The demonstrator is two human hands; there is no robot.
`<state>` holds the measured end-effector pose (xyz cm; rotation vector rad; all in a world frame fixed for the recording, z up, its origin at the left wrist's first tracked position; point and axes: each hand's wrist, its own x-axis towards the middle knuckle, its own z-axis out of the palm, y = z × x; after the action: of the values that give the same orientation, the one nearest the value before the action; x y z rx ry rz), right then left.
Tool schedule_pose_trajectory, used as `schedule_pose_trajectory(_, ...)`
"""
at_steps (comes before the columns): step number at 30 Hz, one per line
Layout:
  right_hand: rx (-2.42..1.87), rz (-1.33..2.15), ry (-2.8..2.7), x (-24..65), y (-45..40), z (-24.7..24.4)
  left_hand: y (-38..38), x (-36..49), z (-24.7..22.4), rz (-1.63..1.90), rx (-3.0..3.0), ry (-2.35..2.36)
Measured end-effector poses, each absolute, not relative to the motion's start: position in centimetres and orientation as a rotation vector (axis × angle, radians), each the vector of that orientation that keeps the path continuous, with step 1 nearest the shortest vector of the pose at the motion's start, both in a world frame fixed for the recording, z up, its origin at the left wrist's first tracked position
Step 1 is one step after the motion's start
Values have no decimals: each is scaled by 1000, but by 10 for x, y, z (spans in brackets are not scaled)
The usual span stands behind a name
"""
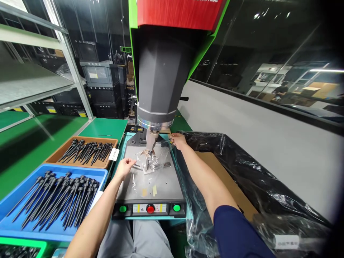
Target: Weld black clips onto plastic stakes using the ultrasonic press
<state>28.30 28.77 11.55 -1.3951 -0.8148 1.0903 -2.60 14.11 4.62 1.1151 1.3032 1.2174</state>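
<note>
clear film point(158, 157) lies crumpled at the picture's centre, beneath the press head point(158, 79). the right hand point(178, 140) pinches its upper right edge; the left hand point(125, 168) has its fingertips pinched together at its left, though whether they grasp film i cannot tell. red panel point(180, 12), top: white lettering, cut off, ending "rise". the white tag point(114, 154) on the orange tray point(51, 157), left, and the bag label point(286, 242), lower right, are too blurred to read.

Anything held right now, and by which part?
Can't tell: the bare left hand and bare right hand have fingertips together either side of the clear, crinkled plastic film, but no grip is clearly visible.
</note>
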Motion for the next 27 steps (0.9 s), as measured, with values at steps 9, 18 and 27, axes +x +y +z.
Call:
schedule_pose_trajectory(9, -1471, 1082, -801, 284, 292, 108, 156, -19, 50, 1155, 1097, 1166)
schedule_pose_trajectory(18, -1487, 1076, -862, 299, 293, 101, 159, -13, 73, 1280, 931, 1026)
schedule_pose_trajectory(27, -1557, 1039, -909, 308, 299, 97, 163, 8, 82, 1303, 881, 1049)
